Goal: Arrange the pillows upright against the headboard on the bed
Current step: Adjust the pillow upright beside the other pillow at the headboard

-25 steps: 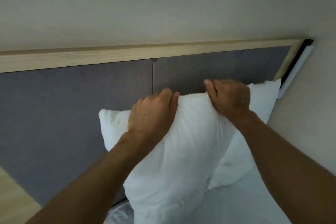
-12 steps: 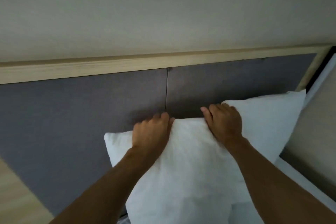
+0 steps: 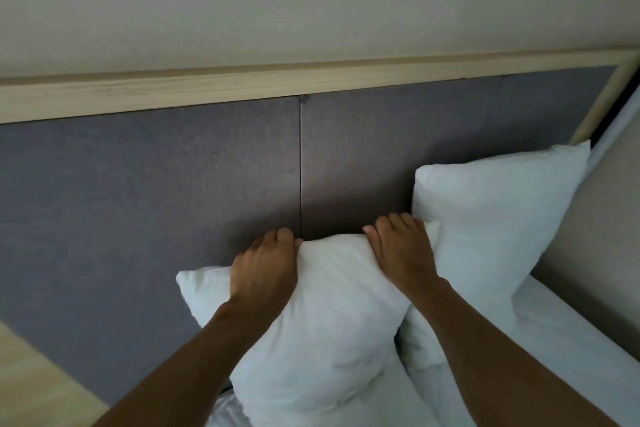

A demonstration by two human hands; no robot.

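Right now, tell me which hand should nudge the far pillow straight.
Right hand. It grips the near pillow at the corner touching the far pillow; the left hand sits farther away.

- Near pillow [image 3: 322,333], lower centre: white woven cloth, matt, faintly crumpled, dented softly under the left hand [image 3: 265,269] and right hand [image 3: 403,253].
- Second pillow [image 3: 491,218], right of centre: the same white matt cloth, smoother and fuller.
- Headboard panels [image 3: 156,191], across the middle: grey-violet upholstery fabric, matt, finely grained, with one narrow vertical seam.
- Headboard frame [image 3: 242,87], above the panels and down the right edge: pale wood, visible straight grain, dull satin finish.
- Wall [image 3: 311,0], upper part: painted plaster, flat and matt.
- Bed sheet [image 3: 571,357], lower right: white cloth, matt, mostly smooth.
- Surface [image 3: 38,381], lower left corner: light wood-grain finish, matt.
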